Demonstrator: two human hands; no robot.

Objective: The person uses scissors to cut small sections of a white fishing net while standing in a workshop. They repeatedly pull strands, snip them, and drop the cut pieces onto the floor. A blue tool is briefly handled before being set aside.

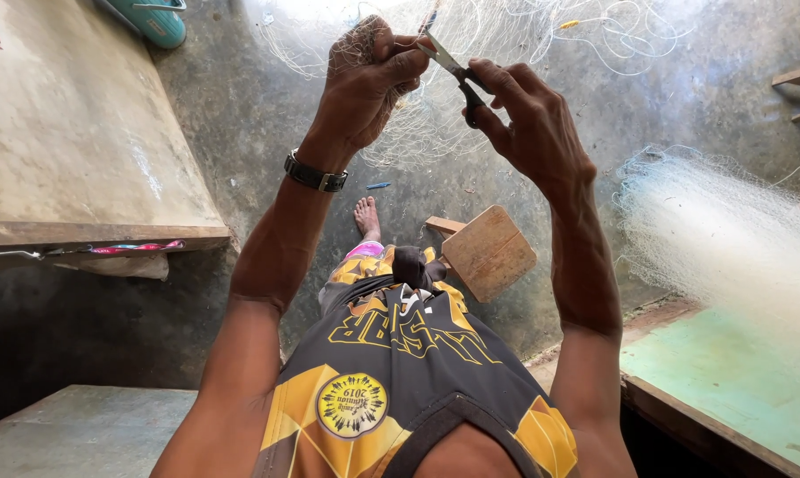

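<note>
Netting held up at head height: left hand (369, 71) pinches a bunch of fine pale fishing net (435, 124) w/ thumb and fingers closed tight on the mesh, wristwatch (315, 173) on that wrist. Right hand (528, 124) just beside it, fingers closed round the dark handles of small scissors (453, 71); blades point up-left toward the left thumb, tips touching or v. near the pinched mesh. Can't tell if the blades are parted or shut, too small.

Net drapes from the hands down and away across the grey concrete floor (241, 115), loose line loops at top right. Second heap of net (727, 230), white and bundled, lies well apart at right, beside a green-painted platform (736, 381).

Progress, as a judgement: work on the mesh looks mid-way at best. One small spot is in hand at the scissor tips, lots of net hangs loose beyond it, and nothing shows which parts are done. No cut scraps clearly visible.

Below: person's patterned black-yellow shirt, bare foot (365, 217) on floor, small wooden stool (488, 252) near the knee. Wooden bench (81, 150) at left, teal container (152, 19) top left.
</note>
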